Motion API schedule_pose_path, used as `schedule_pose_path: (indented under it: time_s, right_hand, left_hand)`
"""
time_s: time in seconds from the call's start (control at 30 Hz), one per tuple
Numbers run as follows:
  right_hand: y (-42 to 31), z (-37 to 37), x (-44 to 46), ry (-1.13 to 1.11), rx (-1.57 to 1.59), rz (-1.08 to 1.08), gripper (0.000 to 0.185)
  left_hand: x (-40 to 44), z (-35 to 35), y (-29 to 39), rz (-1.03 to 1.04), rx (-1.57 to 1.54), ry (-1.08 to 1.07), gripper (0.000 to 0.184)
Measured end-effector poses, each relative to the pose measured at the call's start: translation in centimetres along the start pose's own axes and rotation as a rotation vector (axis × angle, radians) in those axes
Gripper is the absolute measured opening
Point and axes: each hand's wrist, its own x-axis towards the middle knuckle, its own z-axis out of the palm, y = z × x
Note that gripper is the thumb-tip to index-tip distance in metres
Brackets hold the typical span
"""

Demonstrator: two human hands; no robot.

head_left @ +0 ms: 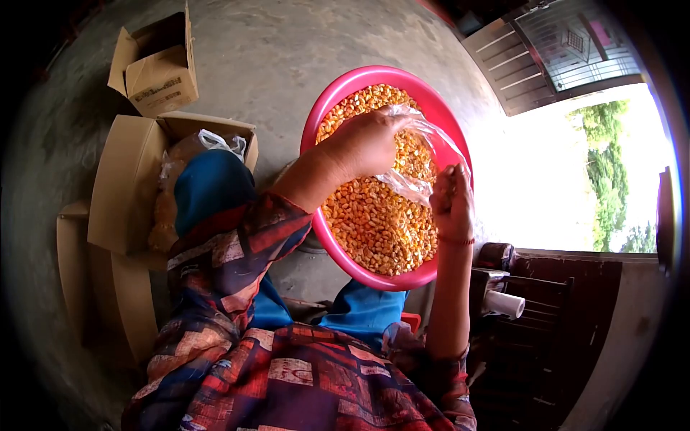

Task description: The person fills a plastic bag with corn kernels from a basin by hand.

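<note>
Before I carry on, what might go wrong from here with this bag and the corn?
The bag looks thin and is stretched between the left hand and right hand, so a hard pull could tear it or make it slip.

Corn lies close to the near rim of the basin, so a jolt might spill some.

The blue-clad legs look close to the basin; shifting them might bump it.
</note>
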Motion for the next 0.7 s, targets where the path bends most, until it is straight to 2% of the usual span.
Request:
schedule_pose_path:
  time_s: [0.13, 0.2, 0.27, 0.33, 0.4, 0.47, 0.53, 0.57, 0.6, 0.67, 0.7]
  right_hand:
    - [-0.3, -0.3, 3.3, -0.023, 0.044, -0.141, 0.024]
    - [0.0, -0.7, 4.7, -0.081, 0.08, -0.135, 0.023]
    - [0.6, -0.4, 5.6, 0.053, 0.058, -0.183, 0.022]
    - [1.1, -0.9, 6.4, -0.044, 0.054, -0.172, 0.021]
    - [2.0, -0.9, 7.0, 0.166, 0.079, -0.265, 0.019]
    - [2.3, -1.8, 7.4, 0.108, 0.054, -0.309, 0.019]
    - [2.6, -1.6, 7.3, 0.104, -0.052, -0.511, 0.019]
    - [2.3, -1.8, 6.9, 0.161, -0.074, -0.408, 0.018]
    - [2.3, -1.5, 6.8, 0.162, -0.073, -0.405, 0.018]
    - [2.6, -1.1, 6.6, 0.079, -0.046, -0.554, 0.017]
    - [2.6, -1.3, 6.5, 0.082, -0.046, -0.554, 0.017]
  left_hand:
    - [0.4, 1.0, -1.1, 0.019, 0.052, -0.02, 0.052]
    - [0.4, 1.0, -1.2, 0.041, 0.09, -0.029, 0.052]
    - [-0.1, 0.1, 0.1, 0.003, -0.053, -0.004, 0.054]
    - [-0.1, -0.3, 0.4, -0.036, -0.041, -0.032, 0.056]
    - [-0.1, 0.0, 0.1, -0.001, -0.025, -0.024, 0.058]
    - [-0.1, 0.2, -0.1, 0.018, -0.01, 0.002, 0.059]
    - [-0.1, 0.1, 0.0, -0.038, -0.01, -0.034, 0.059]
    - [-0.2, 0.2, -0.2, 0.012, -0.004, -0.014, 0.059]
    - [-0.1, 0.4, -0.5, 0.009, -0.004, -0.016, 0.059]
    - [0.1, 1.0, -0.9, 0.012, 0.053, -0.002, 0.058]
    - [0.0, 0.8, -0.6, 0.012, 0.052, -0.004, 0.058]
